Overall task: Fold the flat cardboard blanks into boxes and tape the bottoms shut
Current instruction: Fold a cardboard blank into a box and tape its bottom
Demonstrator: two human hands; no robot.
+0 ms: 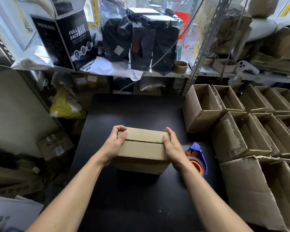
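Cardboard box (143,150) at centre of dark surface (132,111), flaps folded closed — left hand (115,143) and right hand (172,144) grip its ends. Tape dispenser (197,159) just right.

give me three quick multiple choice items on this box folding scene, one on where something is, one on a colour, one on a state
1. Where does the tape dispenser lie?
A. on the shelf
B. on the black table, by the right hand
C. inside a box

2. What colour is the dispenser's frame?
A. blue
B. green
C. white

3. How are the top flaps of the held box?
A. standing open
B. folded shut, seam untaped
C. taped over

Answers:
1 B, it rests just beyond the right wrist.
2 A, blue frame with an orange core.
3 B, both hands, left hand included, hold the flaps down and the seam shows bare.
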